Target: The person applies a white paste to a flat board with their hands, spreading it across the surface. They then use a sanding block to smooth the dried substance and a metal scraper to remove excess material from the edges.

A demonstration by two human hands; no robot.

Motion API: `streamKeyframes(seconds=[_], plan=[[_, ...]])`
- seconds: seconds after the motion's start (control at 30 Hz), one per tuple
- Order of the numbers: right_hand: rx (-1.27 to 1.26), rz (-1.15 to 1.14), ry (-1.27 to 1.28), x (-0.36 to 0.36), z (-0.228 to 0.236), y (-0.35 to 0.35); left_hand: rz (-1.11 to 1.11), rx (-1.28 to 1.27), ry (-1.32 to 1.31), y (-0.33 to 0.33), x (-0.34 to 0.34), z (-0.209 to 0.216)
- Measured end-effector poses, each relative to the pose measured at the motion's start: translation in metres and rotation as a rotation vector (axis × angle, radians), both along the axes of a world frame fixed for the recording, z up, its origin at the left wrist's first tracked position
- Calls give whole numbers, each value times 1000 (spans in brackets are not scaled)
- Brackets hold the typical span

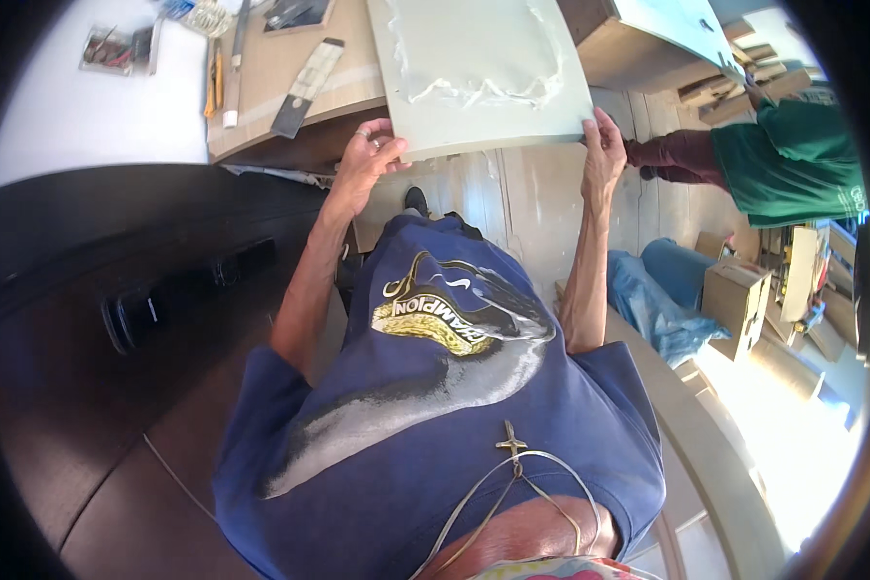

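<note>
Between my two hands I hold a pale rectangular panel (pixel 483 58) by the corners of its near edge. An uneven, wavy bead of white paste or glue (pixel 512 95) runs along its upper face near the sides and front. My left hand (pixel 370 159) has its fingers bent round the near left corner; a ring shows on it. My right hand (pixel 604 150) grips the near right corner, thumb and fingers closed on it. The panel's far end lies beyond the picture's top edge. Left of the panel, a flat metal-and-dark blade-like strip (pixel 307 89) lies on a wooden worktop (pixel 261 104).
Yellow-handled pliers-like tool (pixel 213 82), a long pale rod (pixel 232 87), a clear bottle (pixel 198 14) and a box of small parts (pixel 108 50) sit at left. A co-worker in a green shirt (pixel 793 159) stands right, near blue plastic sheeting (pixel 652 300) and a cardboard box (pixel 735 300).
</note>
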State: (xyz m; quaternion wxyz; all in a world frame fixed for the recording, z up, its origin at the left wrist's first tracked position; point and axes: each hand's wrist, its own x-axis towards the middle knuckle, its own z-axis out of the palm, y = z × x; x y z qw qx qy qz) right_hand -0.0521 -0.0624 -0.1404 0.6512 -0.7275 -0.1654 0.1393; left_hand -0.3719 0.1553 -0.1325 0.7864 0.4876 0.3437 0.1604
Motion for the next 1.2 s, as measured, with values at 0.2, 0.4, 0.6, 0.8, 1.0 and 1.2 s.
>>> streamKeyframes(seconds=[0.2, 0.4, 0.6, 0.8, 1.0, 1.2], plan=[[84, -15, 83, -8, -1, -2, -105, 26, 22, 7, -4, 3], [295, -25, 308, -29, -19, -3, -101, 21, 23, 5, -6, 4], [419, -9, 500, -37, -20, 2, -126, 43, 39, 4, -5, 9], [369, 66, 478, -68, -24, 19, -73, 449, 156, 12, -15, 16], [366, -112, 455, -55, -28, 24, 40, 823, 177, 22, 14, 52], [367, -268, 325, -38, -21, 15, -185, 1091, -84, 31, 101, 58]])
